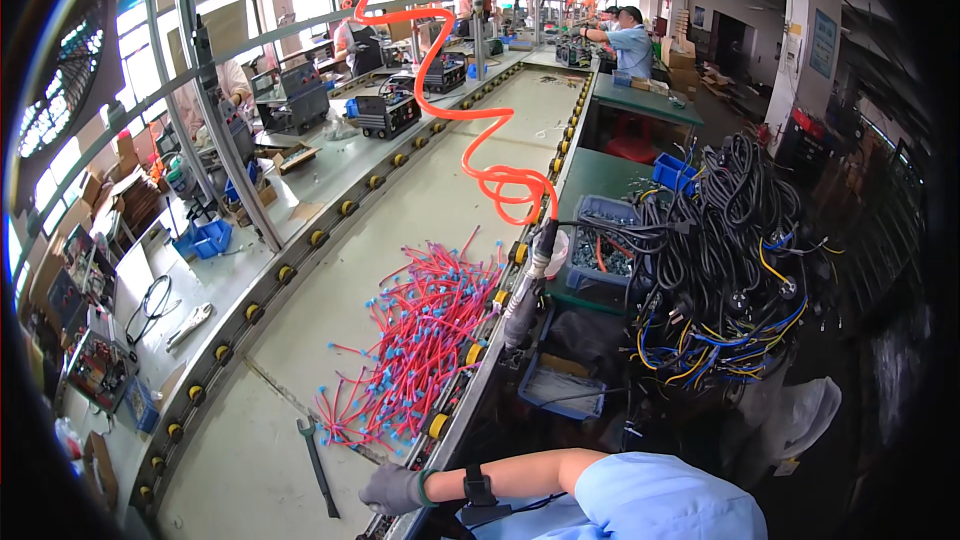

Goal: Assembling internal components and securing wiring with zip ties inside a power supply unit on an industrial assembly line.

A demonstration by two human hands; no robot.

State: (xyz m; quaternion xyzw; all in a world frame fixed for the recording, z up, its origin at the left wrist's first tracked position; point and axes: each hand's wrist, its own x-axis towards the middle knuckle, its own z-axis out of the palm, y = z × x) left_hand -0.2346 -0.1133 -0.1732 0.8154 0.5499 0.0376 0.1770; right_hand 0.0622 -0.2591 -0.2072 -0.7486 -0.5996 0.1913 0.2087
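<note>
Though aslant lengthwise, wrench (319, 469) head-away.

A factory assembly workshop: red wires (430, 325) heaped on a roller-edged conveyor line (395, 210), power cords (735, 200) beyond its right edge, an air hose (475, 115).

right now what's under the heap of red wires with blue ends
The heap of red wires lies on a pale flat surface, which shows to its left. Under its thick middle the wires hide everything; whether anything else lies there cannot be told.
</note>
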